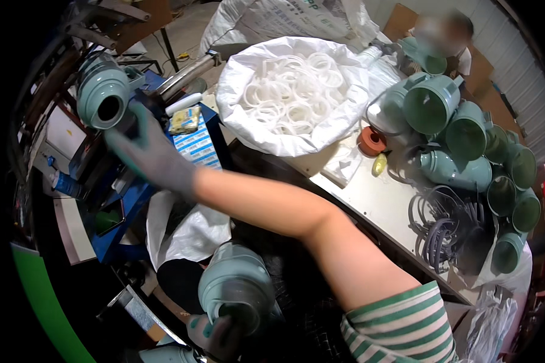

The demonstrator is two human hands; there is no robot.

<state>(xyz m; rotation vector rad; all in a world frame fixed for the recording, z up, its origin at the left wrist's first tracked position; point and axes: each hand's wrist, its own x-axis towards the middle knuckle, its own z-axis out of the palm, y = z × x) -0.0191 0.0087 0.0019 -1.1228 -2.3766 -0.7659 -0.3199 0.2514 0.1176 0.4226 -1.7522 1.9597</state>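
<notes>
At the lower middle, my left hand (215, 334), in a grey and green glove, grips a pale green thermos casing (233, 279) at its near, open end. Part of that hand is in shadow. My right arm stretches across to the upper left. There my right hand (146, 150), gloved alike, has its fingers spread beside the dark mouth of a second green thermos casing (103, 91). Whether the fingertips touch that casing I cannot tell. It lies tilted with its opening toward me, among dark machine parts.
A white sack (236, 124) full of clear plastic rings stands at the top centre. On the white table (369, 199) are several green casings (430, 106), an orange-brown tape roll (371, 141) and dark grey bands (445, 227). Another person (463, 57) is behind them. A blue box (197, 145) sits left.
</notes>
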